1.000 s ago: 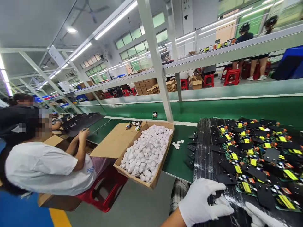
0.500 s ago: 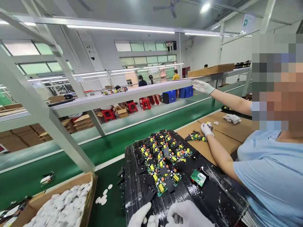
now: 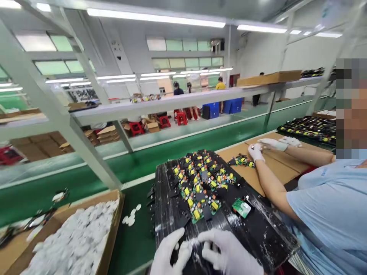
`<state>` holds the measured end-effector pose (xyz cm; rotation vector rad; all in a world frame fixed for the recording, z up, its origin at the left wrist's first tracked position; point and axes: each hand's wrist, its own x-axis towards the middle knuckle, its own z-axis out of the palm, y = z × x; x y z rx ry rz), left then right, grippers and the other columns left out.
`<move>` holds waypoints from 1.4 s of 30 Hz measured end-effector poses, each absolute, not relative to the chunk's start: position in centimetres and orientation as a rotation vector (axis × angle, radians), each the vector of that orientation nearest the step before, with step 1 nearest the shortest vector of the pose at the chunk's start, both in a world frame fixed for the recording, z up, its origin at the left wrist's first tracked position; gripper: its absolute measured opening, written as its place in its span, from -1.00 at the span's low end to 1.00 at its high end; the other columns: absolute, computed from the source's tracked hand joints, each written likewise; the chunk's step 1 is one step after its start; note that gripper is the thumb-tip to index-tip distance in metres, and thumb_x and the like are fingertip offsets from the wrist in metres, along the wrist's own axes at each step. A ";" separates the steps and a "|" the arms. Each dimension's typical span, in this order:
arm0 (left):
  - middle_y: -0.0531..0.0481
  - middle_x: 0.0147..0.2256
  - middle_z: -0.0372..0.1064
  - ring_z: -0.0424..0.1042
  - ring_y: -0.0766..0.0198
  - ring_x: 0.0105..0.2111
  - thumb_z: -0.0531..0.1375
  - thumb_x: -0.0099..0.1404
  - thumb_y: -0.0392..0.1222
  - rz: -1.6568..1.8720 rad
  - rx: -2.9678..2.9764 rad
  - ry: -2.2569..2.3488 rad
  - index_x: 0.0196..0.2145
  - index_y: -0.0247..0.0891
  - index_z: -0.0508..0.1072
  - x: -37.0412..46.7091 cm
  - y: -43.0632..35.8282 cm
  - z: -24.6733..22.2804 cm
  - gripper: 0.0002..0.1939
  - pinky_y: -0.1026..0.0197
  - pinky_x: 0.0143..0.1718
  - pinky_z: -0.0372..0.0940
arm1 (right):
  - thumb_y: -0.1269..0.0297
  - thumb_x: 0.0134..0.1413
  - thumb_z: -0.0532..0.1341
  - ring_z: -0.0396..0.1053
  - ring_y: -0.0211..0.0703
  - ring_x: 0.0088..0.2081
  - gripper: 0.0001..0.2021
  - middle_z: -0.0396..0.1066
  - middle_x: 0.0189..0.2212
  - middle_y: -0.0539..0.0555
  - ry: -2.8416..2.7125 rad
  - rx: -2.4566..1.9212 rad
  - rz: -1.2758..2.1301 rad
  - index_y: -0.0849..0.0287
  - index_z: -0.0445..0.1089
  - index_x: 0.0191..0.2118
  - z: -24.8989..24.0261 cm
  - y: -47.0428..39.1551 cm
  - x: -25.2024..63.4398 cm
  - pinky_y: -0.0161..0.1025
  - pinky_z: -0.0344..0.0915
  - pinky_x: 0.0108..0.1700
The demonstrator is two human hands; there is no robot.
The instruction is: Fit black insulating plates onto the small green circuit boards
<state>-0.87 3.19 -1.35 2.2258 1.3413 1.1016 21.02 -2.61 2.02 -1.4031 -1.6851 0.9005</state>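
My left hand (image 3: 170, 254), in a white glove, is at the near edge of a black wrapped board (image 3: 258, 233), thumb and fingers curved and apart. Beside it on the right, my right hand (image 3: 226, 252), gloved too, has its fingers bent with a gap to the thumb. I see nothing held in either hand. Just beyond them, many small circuit boards (image 3: 197, 187) with yellow and black parts lie in rows on the board. A single circuit board (image 3: 241, 207), green side up with a white patch, lies to the right of the rows.
At left stands a cardboard box (image 3: 122, 206) full of white discs (image 3: 77, 233). Several loose discs (image 3: 132, 217) lie on the green surface. On the right, a co-worker's gloved hands (image 3: 256, 152) are over cardboard (image 3: 275, 164). A slanted metal post (image 3: 88, 149) rises at left.
My hands have come up further into view, and the right fingers have spread from a curl. The co-worker's raised hand has come down beside the other. The view has shifted slightly.
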 end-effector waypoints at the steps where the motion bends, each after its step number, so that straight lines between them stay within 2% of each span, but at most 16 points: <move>1: -0.08 -0.10 0.58 0.57 0.14 -0.16 0.23 0.29 0.00 1.020 2.250 1.311 -0.05 -0.11 0.56 -0.8 2.8 -0.5 -0.68 0.10 -0.09 0.51 | 0.39 0.17 0.23 0.43 -0.24 -0.37 -0.81 0.51 -0.38 -0.04 -1.694 -1.410 0.896 0.13 0.53 -0.13 2.2 -2.8 21.1 -0.31 0.38 -0.26; 3: -0.11 -0.08 0.57 0.55 0.11 -0.08 0.25 0.29 -0.05 0.967 2.294 1.242 -0.06 -0.14 0.55 -0.5 2.3 0.9 -0.71 0.03 0.00 0.47 | 0.43 0.15 0.19 0.46 -0.20 -0.25 -0.74 0.54 -0.28 0.01 -1.716 -1.387 0.852 0.10 0.53 -0.07 2.3 -3.1 21.5 -0.26 0.38 -0.11; 5: -0.12 -0.09 0.57 0.54 0.11 -0.09 0.26 0.28 -0.12 0.929 2.322 1.179 -0.14 -0.16 0.57 -0.3 2.1 1.7 -0.79 0.01 0.00 0.46 | 0.41 0.17 0.15 0.48 -0.15 -0.14 -0.70 0.55 -0.15 0.07 -1.712 -1.347 0.844 0.11 0.50 -0.02 2.1 -3.3 21.9 -0.20 0.37 0.02; 8: -0.12 -0.07 0.55 0.54 0.14 -0.10 0.27 0.28 -0.13 0.847 2.268 1.192 -0.05 -0.17 0.52 -0.3 1.8 2.2 -0.72 0.03 -0.01 0.45 | 0.26 0.27 0.11 0.49 -0.11 -0.05 -0.68 0.53 -0.01 0.14 -1.616 -1.382 0.894 0.14 0.45 0.06 1.5 -3.4 22.3 -0.16 0.37 0.08; 10: -0.11 -0.11 0.55 0.55 0.18 -0.18 0.26 0.29 -0.12 0.826 2.192 1.262 0.02 -0.20 0.47 -0.5 2.1 2.6 -0.65 0.07 -0.07 0.47 | 0.13 0.32 0.08 0.52 -0.12 -0.15 -0.64 0.56 -0.07 0.14 -1.551 -1.455 0.942 0.15 0.43 0.09 1.4 -3.6 22.4 -0.17 0.41 0.00; 12: -0.11 -0.13 0.55 0.54 0.19 -0.20 0.25 0.30 -0.14 0.844 2.195 1.329 0.01 -0.23 0.47 -0.6 2.9 3.2 -0.67 0.07 -0.08 0.46 | 0.05 0.33 0.07 0.51 -0.17 -0.30 -0.62 0.58 -0.22 0.09 -1.526 -1.498 0.984 0.14 0.45 0.06 1.6 -3.7 22.5 -0.22 0.43 -0.14; 15: -0.16 -0.08 0.53 0.49 0.07 -0.07 0.30 0.26 -0.17 0.791 2.366 1.404 -0.04 -0.25 0.50 0.1 5.0 4.3 -0.69 -0.03 0.03 0.38 | 0.01 0.30 0.10 0.44 -0.21 -0.39 -0.64 0.54 -0.38 0.02 -1.553 -1.498 1.018 0.13 0.50 -0.06 2.0 -3.8 22.6 -0.29 0.38 -0.27; 17: -0.21 -0.08 0.53 0.47 -0.03 -0.06 0.34 0.21 -0.11 0.600 2.470 1.444 -0.04 -0.28 0.51 1.3 6.4 4.9 -0.62 -0.09 0.02 0.36 | 0.01 0.26 0.16 0.42 -0.22 -0.40 -0.67 0.53 -0.41 0.02 -1.558 -1.491 1.029 0.14 0.53 -0.13 2.1 -3.8 22.6 -0.32 0.35 -0.30; 21: -0.25 -0.12 0.54 0.49 -0.10 -0.11 0.37 0.17 -0.08 0.344 2.520 1.404 -0.11 -0.31 0.54 3.6 8.4 5.4 -0.64 -0.12 -0.02 0.36 | 0.07 0.20 0.23 0.42 -0.24 -0.39 -0.72 0.52 -0.40 0.01 -1.532 -1.482 1.026 0.16 0.53 -0.17 2.0 -3.7 22.6 -0.33 0.34 -0.27; 26: -0.12 -0.14 0.55 0.52 0.07 -0.15 0.32 0.20 -0.16 0.361 2.449 1.350 -0.13 -0.26 0.53 2.2 9.3 5.7 -0.73 0.04 -0.04 0.39 | 0.14 0.22 0.22 0.42 -0.26 -0.38 -0.76 0.53 -0.37 0.01 -1.544 -1.472 1.003 0.15 0.53 -0.13 1.7 -3.6 22.6 -0.34 0.34 -0.26; 28: -0.11 -0.13 0.55 0.52 0.08 -0.13 0.31 0.19 -0.20 0.352 2.423 1.349 -0.13 -0.27 0.53 0.6 9.3 5.9 -0.74 0.04 -0.03 0.39 | 0.16 0.21 0.23 0.40 -0.28 -0.40 -0.77 0.52 -0.39 0.00 -1.553 -1.473 0.998 0.16 0.53 -0.13 1.8 -3.6 22.5 -0.34 0.33 -0.28; 31: -0.16 -0.06 0.54 0.50 0.03 -0.05 0.34 0.13 -0.25 0.342 2.413 1.342 -0.04 -0.28 0.51 -1.1 8.8 6.2 -0.60 -0.02 0.05 0.37 | 0.19 0.22 0.22 0.37 -0.30 -0.44 -0.78 0.50 -0.42 -0.02 -1.581 -1.476 0.994 0.15 0.53 -0.12 2.0 -3.6 22.4 -0.35 0.32 -0.33; 35: -0.24 0.06 0.45 0.43 -0.04 0.04 0.36 0.14 -0.15 0.356 2.560 1.160 0.16 -0.23 0.39 -0.8 8.5 6.6 -0.38 -0.11 0.11 0.31 | 0.23 0.22 0.20 0.36 -0.29 -0.44 -0.76 0.50 -0.36 -0.01 -1.628 -1.462 0.959 0.13 0.50 -0.05 2.3 -3.6 22.4 -0.33 0.33 -0.33; 39: -0.30 0.03 0.42 0.42 -0.15 0.01 0.42 0.07 -0.10 0.192 2.690 1.040 0.07 -0.25 0.50 0.5 9.6 6.4 -0.40 -0.17 0.06 0.32 | 0.28 0.19 0.19 0.38 -0.27 -0.41 -0.73 0.51 -0.31 0.02 -1.624 -1.436 0.927 0.15 0.46 -0.01 2.0 -3.5 22.5 -0.30 0.38 -0.30; 42: -0.24 -0.03 0.45 0.42 -0.12 0.00 0.45 0.00 -0.12 0.254 2.610 1.017 -0.05 -0.23 0.55 0.8 10.3 5.9 -0.48 -0.14 0.07 0.31 | 0.28 0.20 0.17 0.41 -0.26 -0.38 -0.71 0.53 -0.26 0.06 -1.573 -1.434 0.924 0.17 0.45 0.01 1.7 -3.4 22.5 -0.30 0.40 -0.28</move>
